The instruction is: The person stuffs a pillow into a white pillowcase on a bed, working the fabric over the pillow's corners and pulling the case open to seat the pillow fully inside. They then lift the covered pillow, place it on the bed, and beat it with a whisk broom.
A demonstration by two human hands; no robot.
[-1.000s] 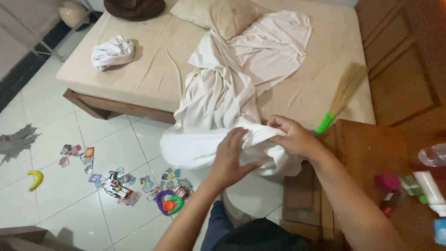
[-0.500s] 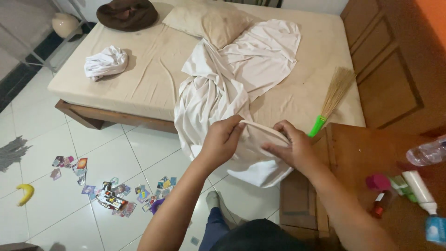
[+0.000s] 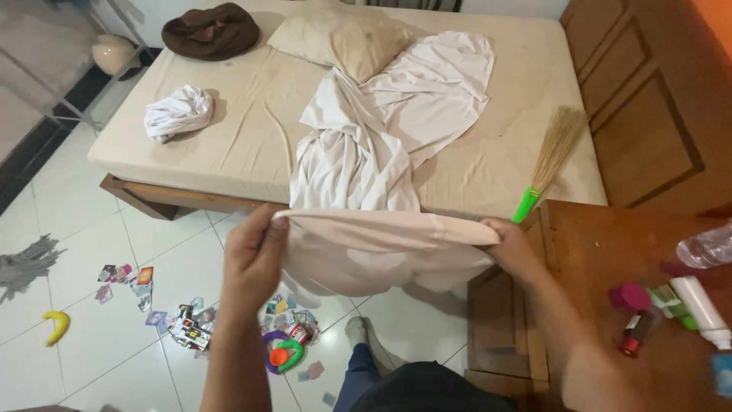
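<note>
We hold the pale sheet (image 3: 366,252) stretched level between us: our left hand (image 3: 255,252) pinches one edge, our right hand (image 3: 509,243) grips the other. The sheet's far end trails up onto the bed (image 3: 229,145), beside a broom (image 3: 550,160).

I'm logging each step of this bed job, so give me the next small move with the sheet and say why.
Probably lift the sheet up and forward toward the mattress. The left hand and right hand each pinch one end of a taut edge, while the rest hangs down toward the floor and trails back onto the bed.
</note>
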